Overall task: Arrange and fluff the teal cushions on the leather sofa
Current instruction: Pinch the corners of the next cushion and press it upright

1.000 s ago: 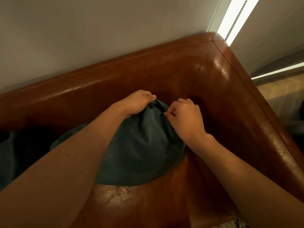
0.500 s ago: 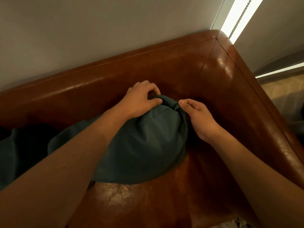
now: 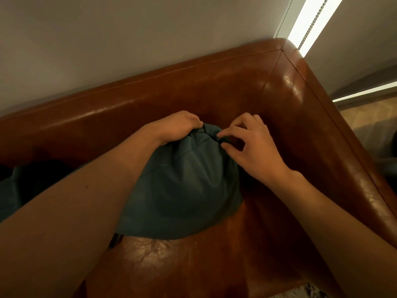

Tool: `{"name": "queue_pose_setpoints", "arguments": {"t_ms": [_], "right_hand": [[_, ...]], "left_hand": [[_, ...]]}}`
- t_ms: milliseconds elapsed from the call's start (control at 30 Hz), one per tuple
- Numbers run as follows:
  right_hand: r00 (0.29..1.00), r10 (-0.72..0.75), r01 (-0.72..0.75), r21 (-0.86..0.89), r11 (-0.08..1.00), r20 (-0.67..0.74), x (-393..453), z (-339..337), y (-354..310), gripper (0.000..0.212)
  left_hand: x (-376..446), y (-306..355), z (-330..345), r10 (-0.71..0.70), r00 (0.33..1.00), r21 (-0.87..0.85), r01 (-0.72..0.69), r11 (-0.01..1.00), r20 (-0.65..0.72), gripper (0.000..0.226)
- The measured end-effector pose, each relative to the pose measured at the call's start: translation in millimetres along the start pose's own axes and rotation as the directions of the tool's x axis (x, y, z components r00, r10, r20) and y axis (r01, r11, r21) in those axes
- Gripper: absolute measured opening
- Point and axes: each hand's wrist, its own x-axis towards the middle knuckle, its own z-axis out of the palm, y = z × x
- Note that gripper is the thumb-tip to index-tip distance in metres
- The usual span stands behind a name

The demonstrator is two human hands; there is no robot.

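A teal cushion [image 3: 182, 186] stands in the right corner of the brown leather sofa [image 3: 214, 93], leaning toward the backrest. My left hand [image 3: 178, 127] grips the cushion's bunched top edge from the left, fingers curled over it. My right hand [image 3: 251, 145] is at the top right corner of the cushion, thumb and forefinger pinching or just touching the fabric there, the other fingers spread and curled. A second teal cushion [image 3: 10, 190] lies at the far left, half hidden behind my left forearm.
The sofa's armrest [image 3: 322, 136] runs down the right side, close to my right hand. A pale wall [image 3: 129, 39] is behind the backrest. A roller blind with a bead chain [image 3: 311, 24] hangs at top right. The seat [image 3: 171, 265] lies in front of the cushion.
My right hand has lifted from the cushion's right side to its top corner and spread its fingers. My left hand keeps hold of the top edge. The cushion stands slightly taller.
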Motion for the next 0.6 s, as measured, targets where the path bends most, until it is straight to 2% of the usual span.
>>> {"name": "queue_pose_setpoints", "arguments": {"t_ms": [67,133,200,267,333,367,433,500,600], "right_hand": [[0.999,-0.025,0.027,-0.080,0.996,0.033,7,-1,-1,0.020],[0.998,-0.040,0.043,-0.084,0.996,0.038,13,-2,-1,0.012],[1.000,0.004,-0.004,0.009,1.000,0.009,15,-1,-1,0.005],[0.991,0.133,-0.126,0.191,0.973,-0.021,13,3,-1,0.006],[0.953,0.303,-0.280,0.394,0.875,0.005,9,8,-4,0.008],[0.927,0.373,-0.346,0.471,0.812,0.038,8,10,-5,0.009],[0.884,0.456,-0.426,0.573,0.700,0.099,8,13,-6,0.011],[0.868,0.478,-0.452,0.622,0.639,0.139,11,14,-7,0.013],[0.844,0.502,-0.483,0.676,0.556,0.189,12,15,-9,0.015]], "left_hand": [[2,1,-1,-0.005,1.000,0.021,0.004,1.000,0.029,0.026],[4,1,-2,-0.009,0.999,0.022,0.008,1.000,0.037,0.022],[4,-1,0,0.005,1.000,0.007,-0.005,1.000,-0.021,0.026],[0,-4,5,0.091,0.982,0.081,-0.079,0.994,-0.164,0.025],[-11,-9,14,0.268,0.905,0.212,-0.206,0.955,-0.329,0.011],[-18,-12,18,0.356,0.855,0.271,-0.266,0.925,-0.377,0.010],[-29,-18,28,0.476,0.793,0.416,-0.313,0.854,-0.381,0.025],[-33,-24,35,0.525,0.768,0.524,-0.296,0.799,-0.366,0.033],[-37,-23,41,0.565,0.697,0.534,-0.303,0.790,-0.441,0.019]]}}
